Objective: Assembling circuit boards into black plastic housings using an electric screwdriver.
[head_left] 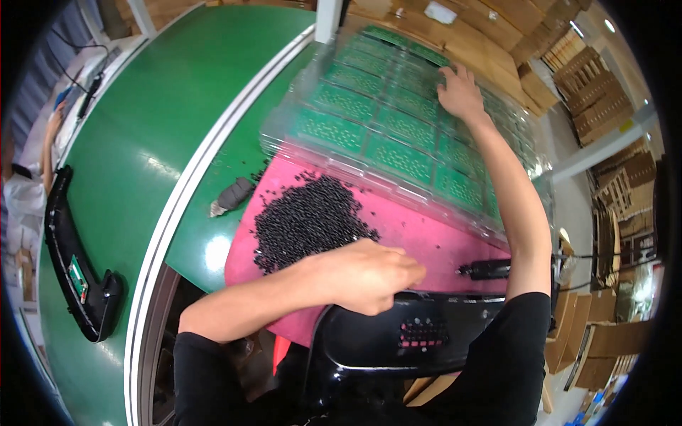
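Observation:
My left hand (373,275) is closed with curled fingers, just above the far edge of a glossy black plastic housing (355,344). What it holds, if anything, is hidden. The housing rests against the near side of a pink mat (426,245) and has a patch of small holes. A heap of small black parts, probably screws (305,224), lies on the mat beyond my left forearm. My right hand (462,92) reaches over the far part of a clear plastic tray (284,135), fingers apart. Green circuit boards (401,156) fill the tray's compartments.
A black electric screwdriver (486,269) with a cable lies right on the mat. A dark grey lump (238,193) sits left of the heap. Across a white rail (192,167), a curved black housing (74,270) lies on the green belt. Another person's arm (51,142) shows far left.

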The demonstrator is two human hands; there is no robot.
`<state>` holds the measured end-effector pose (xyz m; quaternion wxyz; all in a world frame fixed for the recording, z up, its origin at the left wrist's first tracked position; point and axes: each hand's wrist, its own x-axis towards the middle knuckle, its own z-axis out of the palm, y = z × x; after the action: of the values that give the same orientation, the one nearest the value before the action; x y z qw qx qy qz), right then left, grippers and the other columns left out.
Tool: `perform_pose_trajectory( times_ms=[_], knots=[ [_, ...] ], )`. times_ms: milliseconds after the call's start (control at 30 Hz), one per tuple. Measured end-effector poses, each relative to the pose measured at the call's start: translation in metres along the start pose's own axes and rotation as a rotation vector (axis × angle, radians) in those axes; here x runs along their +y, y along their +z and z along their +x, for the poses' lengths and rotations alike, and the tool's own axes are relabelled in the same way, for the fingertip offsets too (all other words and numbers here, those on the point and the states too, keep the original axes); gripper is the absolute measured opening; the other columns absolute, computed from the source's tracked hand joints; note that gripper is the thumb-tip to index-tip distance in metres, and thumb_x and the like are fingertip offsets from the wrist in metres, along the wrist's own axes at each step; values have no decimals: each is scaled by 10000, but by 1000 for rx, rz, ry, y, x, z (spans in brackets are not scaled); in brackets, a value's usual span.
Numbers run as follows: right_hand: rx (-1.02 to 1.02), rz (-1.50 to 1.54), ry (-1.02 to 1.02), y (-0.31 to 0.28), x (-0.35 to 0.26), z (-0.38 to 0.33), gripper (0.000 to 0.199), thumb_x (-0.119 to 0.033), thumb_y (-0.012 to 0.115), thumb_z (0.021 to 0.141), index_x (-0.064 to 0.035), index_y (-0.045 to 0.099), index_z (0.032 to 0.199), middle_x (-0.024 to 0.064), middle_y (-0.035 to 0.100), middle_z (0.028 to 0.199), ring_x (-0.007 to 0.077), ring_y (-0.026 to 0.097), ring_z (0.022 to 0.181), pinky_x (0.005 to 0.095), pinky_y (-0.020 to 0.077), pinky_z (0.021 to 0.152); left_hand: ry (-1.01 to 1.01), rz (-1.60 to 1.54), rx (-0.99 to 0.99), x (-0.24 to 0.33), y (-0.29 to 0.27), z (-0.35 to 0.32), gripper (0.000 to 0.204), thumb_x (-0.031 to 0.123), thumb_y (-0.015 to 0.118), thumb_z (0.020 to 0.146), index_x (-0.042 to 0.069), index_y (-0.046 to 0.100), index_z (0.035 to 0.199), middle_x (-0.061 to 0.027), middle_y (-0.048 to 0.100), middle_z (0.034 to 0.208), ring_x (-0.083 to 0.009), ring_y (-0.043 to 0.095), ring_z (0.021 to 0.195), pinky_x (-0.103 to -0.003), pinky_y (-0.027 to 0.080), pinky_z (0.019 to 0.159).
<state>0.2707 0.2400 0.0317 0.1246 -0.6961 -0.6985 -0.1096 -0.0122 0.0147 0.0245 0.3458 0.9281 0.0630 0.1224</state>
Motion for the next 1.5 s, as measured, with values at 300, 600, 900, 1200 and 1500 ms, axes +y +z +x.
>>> perform_pose_trajectory(
  times_ms=[300, 600, 900, 1200, 1500],
  knots=[
    [-63, -250, 27, 30, 2, 48, 534, -164, 496, 902, -57, 421, 1420, 77, 323, 1538, 282, 285, 1420, 478, 250, 1152, -61, 340, 242, -7, 6, 9, 212, 166, 682, 765, 61, 593, 928, -65, 571, 864, -241, 586, 852, -368, 478, 655],
    [-18, 1140, -247, -124, -43, -140, 564, -149, 593, 870, -9, 477, 1404, 82, 400, 1508, 200, 406, 1334, 350, 334, 1080, -211, 191, 896, -1, -15, 9, 746, 255, 706, 866, -20, 288, 1419, -248, 334, 1389, -352, 366, 1320, -472, 353, 1083],
    [67, 1039, -61, -179, -80, -335, 847, -142, 709, 852, 12, 205, 1516, 181, 377, 1476, 237, 487, 1230, 340, 406, 963, -82, -995, 315, 46, -9, 6, 395, 164, 472, 1029, -3, 444, 1386, -83, 645, 1168, -134, 644, 932, -252, 533, 757],
    [80, 646, -182, -180, -89, -404, 334, 23, 771, 717, 22, 646, 1026, 81, 626, 683, 200, 566, 535, 295, 454, 501, -62, -687, -540, 43, -1, -9, 459, 20, 510, 920, 47, 507, 1377, -131, 715, 796, -199, 689, 636, -312, 513, 536],
    [-111, 1156, 489, -171, -78, -418, 121, 15, 585, 931, 52, 577, 1046, 8, 644, 702, 39, 567, 603, 177, 436, 569, -114, -494, -67, 35, 4, -5, 585, 48, 876, 635, 16, 666, 1181, -77, 680, 1009, -81, 638, 709, -177, 544, 501]
  ],
)
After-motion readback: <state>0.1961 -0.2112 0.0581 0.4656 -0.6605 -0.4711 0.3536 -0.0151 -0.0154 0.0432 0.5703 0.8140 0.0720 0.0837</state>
